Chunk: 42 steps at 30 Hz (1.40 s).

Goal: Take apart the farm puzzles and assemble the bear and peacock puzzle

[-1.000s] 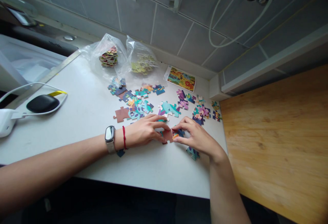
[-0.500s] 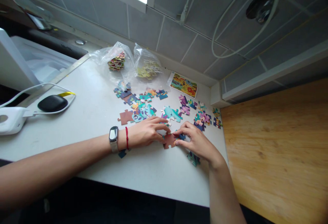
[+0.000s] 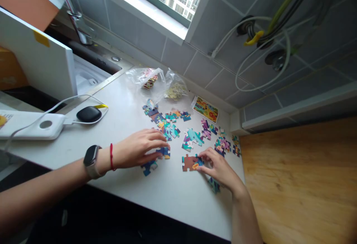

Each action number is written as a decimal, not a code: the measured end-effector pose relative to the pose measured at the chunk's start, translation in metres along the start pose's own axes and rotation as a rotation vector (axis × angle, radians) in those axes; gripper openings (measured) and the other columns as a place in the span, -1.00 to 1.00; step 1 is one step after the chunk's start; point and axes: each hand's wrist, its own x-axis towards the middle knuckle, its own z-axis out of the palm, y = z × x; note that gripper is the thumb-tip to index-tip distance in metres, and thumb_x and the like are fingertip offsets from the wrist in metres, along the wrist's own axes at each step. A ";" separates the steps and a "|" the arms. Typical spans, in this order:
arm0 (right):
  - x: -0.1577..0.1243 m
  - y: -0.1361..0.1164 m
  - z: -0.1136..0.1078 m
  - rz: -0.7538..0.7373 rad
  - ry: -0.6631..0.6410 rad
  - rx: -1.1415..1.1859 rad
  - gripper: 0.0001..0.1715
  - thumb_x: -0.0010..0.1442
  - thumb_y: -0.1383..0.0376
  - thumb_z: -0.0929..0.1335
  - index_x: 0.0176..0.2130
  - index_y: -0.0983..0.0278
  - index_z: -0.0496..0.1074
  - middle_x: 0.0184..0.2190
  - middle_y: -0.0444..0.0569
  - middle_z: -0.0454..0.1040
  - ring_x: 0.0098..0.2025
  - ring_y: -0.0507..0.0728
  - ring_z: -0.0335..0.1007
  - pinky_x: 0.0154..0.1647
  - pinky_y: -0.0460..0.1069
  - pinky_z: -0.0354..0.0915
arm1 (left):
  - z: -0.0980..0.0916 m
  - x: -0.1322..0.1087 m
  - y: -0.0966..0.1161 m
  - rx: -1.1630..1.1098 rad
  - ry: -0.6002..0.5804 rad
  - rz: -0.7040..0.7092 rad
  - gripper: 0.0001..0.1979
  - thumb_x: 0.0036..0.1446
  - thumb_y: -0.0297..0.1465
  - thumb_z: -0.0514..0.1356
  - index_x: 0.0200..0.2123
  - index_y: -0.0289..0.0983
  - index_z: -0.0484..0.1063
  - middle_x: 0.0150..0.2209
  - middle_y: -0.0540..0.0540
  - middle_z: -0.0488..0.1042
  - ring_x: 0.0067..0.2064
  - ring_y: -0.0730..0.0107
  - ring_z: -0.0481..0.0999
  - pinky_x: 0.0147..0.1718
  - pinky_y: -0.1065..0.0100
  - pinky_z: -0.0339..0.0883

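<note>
My right hand pinches the right end of a joined pair of jigsaw puzzle pieces, brown with an orange and blue part, lying flat on the white counter. To the left, my left hand hovers with fingers stretched and apart over blue puzzle pieces, partly hiding them; whether it touches them I cannot tell. Another blue-green piece lies below that hand. Between and beyond the hands is a joined teal cluster. Purple and pink pieces lie to the right.
Two clear plastic bags of pieces stand near the wall, beside a colourful picture card. On the left are a black oval device, a white cable and a white power strip. A wooden board borders the counter's right side.
My left hand has moved left, off the brown piece, to the blue pieces. My right hand stays at the brown piece, which now shows joined to the orange-and-blue one. The view has shifted.
</note>
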 end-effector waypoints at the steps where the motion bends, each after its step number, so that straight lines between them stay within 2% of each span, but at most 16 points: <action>1: -0.001 -0.007 0.006 0.003 0.000 0.007 -0.72 0.20 0.23 0.54 -0.08 0.19 0.56 -0.15 -0.05 0.49 -0.14 0.17 0.46 -0.04 0.05 0.40 | 0.002 -0.016 0.003 0.021 -0.018 -0.022 -0.64 0.41 -0.26 0.21 0.22 -0.17 0.46 0.20 -0.18 0.53 0.22 0.10 0.51 0.29 0.08 0.32; 3: -0.007 -0.020 0.019 0.008 0.002 0.023 -0.71 0.21 0.22 0.53 -0.06 0.17 0.55 -0.14 -0.04 0.50 -0.13 0.18 0.47 -0.04 0.05 0.41 | 0.011 -0.048 0.010 0.079 -0.023 -0.074 -0.48 0.32 -0.19 0.30 0.30 -0.10 0.39 0.33 -0.16 0.43 0.36 -0.02 0.38 0.34 0.02 0.25; 5: -0.014 -0.034 0.033 0.023 0.038 0.033 -0.71 0.24 0.20 0.51 -0.04 0.16 0.54 -0.13 -0.03 0.51 -0.10 0.20 0.48 -0.02 0.07 0.42 | 0.022 -0.073 0.017 0.126 0.010 -0.149 -0.38 0.33 -0.20 0.30 0.39 -0.11 0.28 0.37 -0.15 0.38 0.42 -0.03 0.30 0.38 0.01 0.19; 7: -0.023 -0.045 0.048 0.063 0.107 0.033 -0.73 0.26 0.17 0.48 -0.04 0.16 0.53 -0.13 -0.01 0.52 -0.10 0.23 0.50 -0.02 0.10 0.44 | 0.031 -0.089 0.023 0.149 0.055 -0.212 -0.41 0.38 -0.25 0.24 0.41 -0.12 0.23 0.37 -0.14 0.38 0.41 0.01 0.31 0.39 0.00 0.16; 9: -0.031 -0.052 0.062 0.101 0.162 0.035 -0.74 0.26 0.14 0.48 -0.07 0.15 0.53 -0.13 0.01 0.53 -0.11 0.25 0.51 -0.04 0.13 0.47 | 0.035 -0.094 0.027 0.146 0.097 -0.242 -0.47 0.42 -0.28 0.19 0.40 -0.14 0.25 0.33 -0.13 0.43 0.37 0.04 0.37 0.36 0.01 0.17; 13: -0.041 -0.060 0.087 0.100 0.275 0.057 -0.71 0.27 0.11 0.47 -0.04 0.13 0.55 -0.12 0.03 0.54 -0.09 0.28 0.53 -0.03 0.16 0.51 | 0.031 -0.087 0.029 0.129 0.144 -0.240 -0.59 0.41 -0.30 0.20 0.28 -0.15 0.39 0.24 -0.14 0.51 0.29 0.03 0.43 0.27 0.03 0.26; 17: -0.040 -0.063 0.104 0.098 0.409 0.072 -0.62 0.27 0.11 0.45 0.05 0.15 0.56 -0.05 0.08 0.51 -0.05 0.29 0.54 0.01 0.17 0.54 | 0.029 -0.084 0.030 0.180 0.147 -0.202 -0.66 0.39 -0.24 0.23 0.19 -0.08 0.49 0.26 -0.15 0.47 0.28 -0.07 0.41 0.26 -0.06 0.23; 20: -0.035 -0.068 0.114 0.069 0.466 0.030 -0.65 0.29 0.10 0.44 0.03 0.15 0.57 0.06 0.10 0.46 0.13 0.32 0.49 0.13 0.21 0.50 | 0.030 -0.088 0.030 0.162 0.143 -0.157 -0.67 0.39 -0.17 0.23 0.17 0.02 0.52 0.33 -0.15 0.39 0.32 -0.13 0.37 0.27 -0.15 0.20; 23: -0.030 -0.076 0.126 0.026 0.523 -0.027 -0.69 0.34 0.13 0.40 0.03 0.15 0.58 0.13 0.12 0.42 0.24 0.35 0.41 0.28 0.31 0.38 | 0.029 -0.091 0.030 0.139 0.153 -0.161 -0.63 0.39 -0.18 0.23 0.22 0.00 0.49 0.39 -0.22 0.31 0.36 -0.17 0.34 0.28 -0.18 0.22; 27: -0.027 -0.082 0.142 -0.038 0.631 -0.073 -0.68 0.42 0.17 0.30 0.03 0.19 0.56 0.07 0.19 0.45 0.19 0.37 0.41 0.28 0.41 0.33 | 0.032 -0.092 0.030 0.085 0.221 -0.223 -0.65 0.34 -0.31 0.27 0.17 -0.11 0.51 0.33 -0.22 0.38 0.36 -0.13 0.35 0.27 -0.12 0.32; 30: -0.026 -0.080 0.147 -0.048 0.639 -0.067 -0.68 0.43 0.13 0.31 0.02 0.17 0.56 0.05 0.19 0.47 0.16 0.38 0.43 0.24 0.42 0.37 | 0.033 -0.090 0.028 0.040 0.285 -0.277 -0.70 0.32 -0.37 0.26 0.10 -0.13 0.54 0.26 -0.21 0.46 0.34 -0.05 0.38 0.24 -0.05 0.39; 33: -0.025 -0.077 0.145 -0.055 0.647 -0.047 -0.70 0.42 0.12 0.32 0.00 0.15 0.57 0.03 0.16 0.48 0.14 0.36 0.43 0.21 0.38 0.41 | 0.026 -0.083 0.020 0.066 0.297 -0.324 -0.75 0.34 -0.37 0.24 0.06 -0.14 0.56 0.20 -0.19 0.51 0.31 -0.02 0.41 0.21 -0.01 0.43; 35: -0.025 -0.077 0.143 -0.058 0.651 -0.034 -0.72 0.42 0.12 0.33 0.00 0.14 0.57 0.03 0.16 0.48 0.14 0.35 0.43 0.20 0.36 0.42 | 0.018 -0.074 0.012 0.110 0.292 -0.367 -0.70 0.33 -0.34 0.26 0.11 -0.15 0.53 0.19 -0.20 0.52 0.28 -0.03 0.43 0.18 -0.01 0.43; 39: -0.025 -0.081 0.140 -0.041 0.638 -0.001 -0.74 0.41 0.14 0.35 -0.01 0.15 0.57 0.02 0.15 0.49 0.12 0.34 0.42 0.18 0.35 0.42 | 0.005 -0.045 -0.003 0.173 0.235 -0.462 -0.33 0.22 -0.30 0.39 0.35 -0.21 0.30 0.16 -0.26 0.52 0.18 0.00 0.49 0.10 0.06 0.44; 40: -0.025 -0.082 0.140 -0.041 0.636 0.010 -0.75 0.40 0.15 0.35 -0.02 0.14 0.58 0.02 0.15 0.50 0.11 0.34 0.42 0.17 0.34 0.42 | 0.005 -0.038 -0.005 0.190 0.207 -0.474 -0.29 0.20 -0.31 0.40 0.36 -0.22 0.27 0.13 -0.25 0.54 0.16 -0.01 0.50 0.07 0.07 0.45; 42: -0.026 -0.083 0.139 -0.047 0.640 0.034 -0.78 0.39 0.17 0.36 -0.04 0.14 0.58 0.02 0.14 0.50 0.10 0.35 0.43 0.16 0.34 0.42 | 0.006 -0.028 -0.008 0.217 0.166 -0.490 -0.33 0.20 -0.37 0.39 0.34 -0.23 0.30 0.06 -0.23 0.58 0.13 -0.02 0.51 0.02 0.07 0.47</action>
